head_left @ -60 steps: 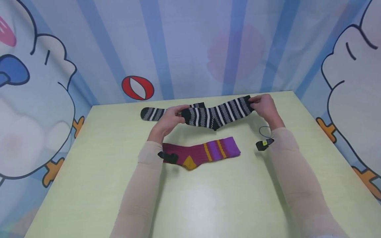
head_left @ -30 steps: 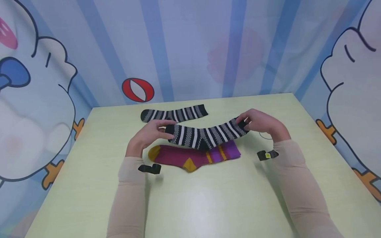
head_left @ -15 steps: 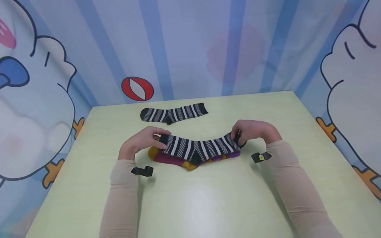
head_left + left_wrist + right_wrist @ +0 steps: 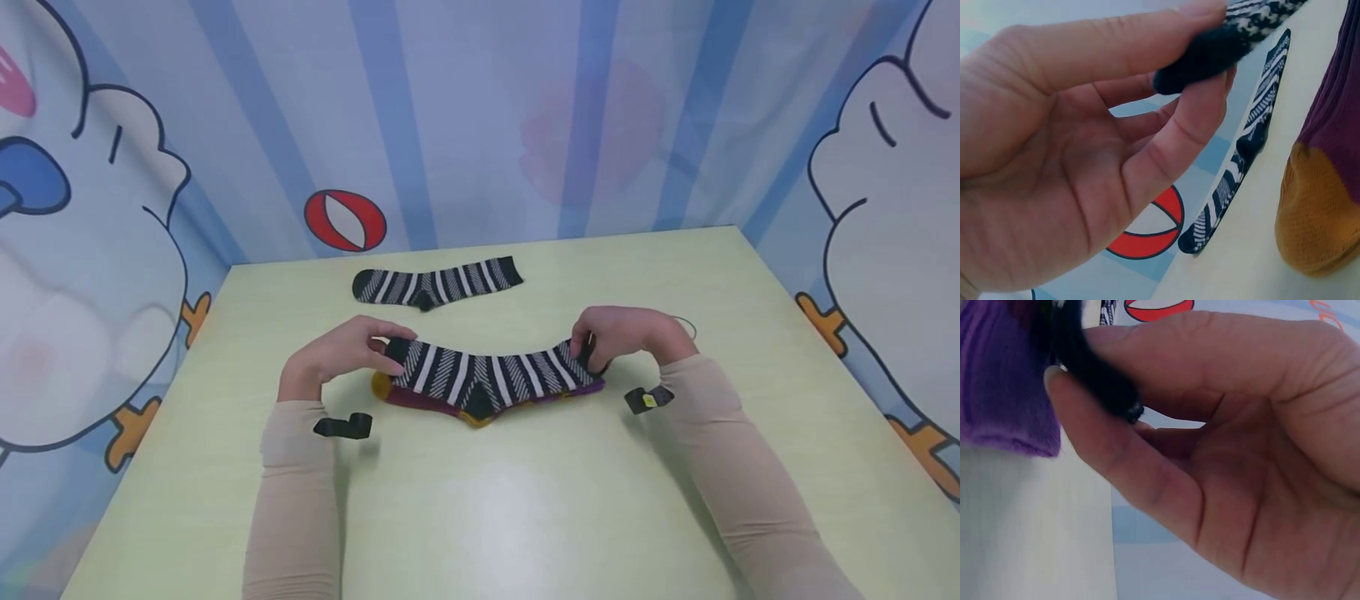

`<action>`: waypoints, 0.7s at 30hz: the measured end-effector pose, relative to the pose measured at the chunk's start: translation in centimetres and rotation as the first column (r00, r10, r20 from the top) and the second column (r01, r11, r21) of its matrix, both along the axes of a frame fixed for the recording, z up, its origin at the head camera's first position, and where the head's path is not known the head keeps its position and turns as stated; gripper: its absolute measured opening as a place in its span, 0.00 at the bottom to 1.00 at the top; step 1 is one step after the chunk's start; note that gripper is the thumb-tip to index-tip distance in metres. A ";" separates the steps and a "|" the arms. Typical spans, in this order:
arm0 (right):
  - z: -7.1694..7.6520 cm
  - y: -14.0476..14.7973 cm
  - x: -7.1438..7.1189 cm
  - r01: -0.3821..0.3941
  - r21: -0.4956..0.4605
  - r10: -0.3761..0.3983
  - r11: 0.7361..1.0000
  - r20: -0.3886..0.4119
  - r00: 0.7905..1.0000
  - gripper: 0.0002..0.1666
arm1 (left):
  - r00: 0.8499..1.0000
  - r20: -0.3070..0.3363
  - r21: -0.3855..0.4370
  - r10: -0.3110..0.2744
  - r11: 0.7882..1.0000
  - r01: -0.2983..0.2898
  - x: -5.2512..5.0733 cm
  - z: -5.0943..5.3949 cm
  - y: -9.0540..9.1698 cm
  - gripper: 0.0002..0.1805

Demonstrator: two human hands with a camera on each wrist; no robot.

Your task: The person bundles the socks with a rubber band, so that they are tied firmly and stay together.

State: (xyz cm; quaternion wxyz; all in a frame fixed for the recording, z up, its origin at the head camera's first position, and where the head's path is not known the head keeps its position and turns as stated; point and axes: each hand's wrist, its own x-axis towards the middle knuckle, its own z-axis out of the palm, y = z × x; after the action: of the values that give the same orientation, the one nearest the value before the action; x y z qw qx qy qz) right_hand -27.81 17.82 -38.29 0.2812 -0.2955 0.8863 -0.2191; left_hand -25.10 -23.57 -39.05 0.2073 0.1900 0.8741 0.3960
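Note:
A black-and-white striped sock (image 4: 483, 377) is stretched between both hands, just above a purple-and-mustard sock that it mostly covers. My left hand (image 4: 347, 354) pinches its black toe (image 4: 1200, 59) between thumb and fingers. At the other end, my right hand (image 4: 618, 333) pinches the black cuff (image 4: 1100, 381). Of the lower sock, the mustard toe (image 4: 381, 386) and a strip along the near side show in the head view. Its purple cuff (image 4: 1007, 387) appears in the right wrist view, apart from the fingers.
A second black-and-white striped sock (image 4: 437, 284) lies flat near the back of the pale table (image 4: 480, 508). Behind the table hangs a blue striped backdrop (image 4: 480, 125) with cartoon prints. Small black wrist cameras (image 4: 345, 426) sit on both sleeves.
Both hands have brought the striped sock from the back of the table toward the front and left, over the purple-and-mustard sock. The second striped sock has stayed put.

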 end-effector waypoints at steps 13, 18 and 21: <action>-0.7 -1.1 0.2 -0.014 0.055 0.013 0.998 0.025 1.000 0.16 | 1.000 0.015 -0.016 0.012 1.000 -0.011 -0.2 -0.7 -0.2 0.30; -0.8 -1.2 0.1 -0.003 0.100 0.002 0.995 0.009 1.000 0.16 | 0.999 0.044 -0.048 0.024 0.999 -0.022 -0.4 -1.1 0.3 0.29; -1.1 -1.2 -0.1 0.010 0.115 -0.008 0.993 -0.015 1.000 0.16 | 0.998 0.057 -0.079 0.030 0.997 -0.026 -0.5 -1.4 0.6 0.29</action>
State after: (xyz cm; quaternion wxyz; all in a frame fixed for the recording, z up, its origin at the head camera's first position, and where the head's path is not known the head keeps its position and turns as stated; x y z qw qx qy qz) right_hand -27.89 16.57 -39.40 0.2902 -0.2764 0.9009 -0.1668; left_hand -25.61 -23.00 -40.40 0.2344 0.1577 0.8852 0.3695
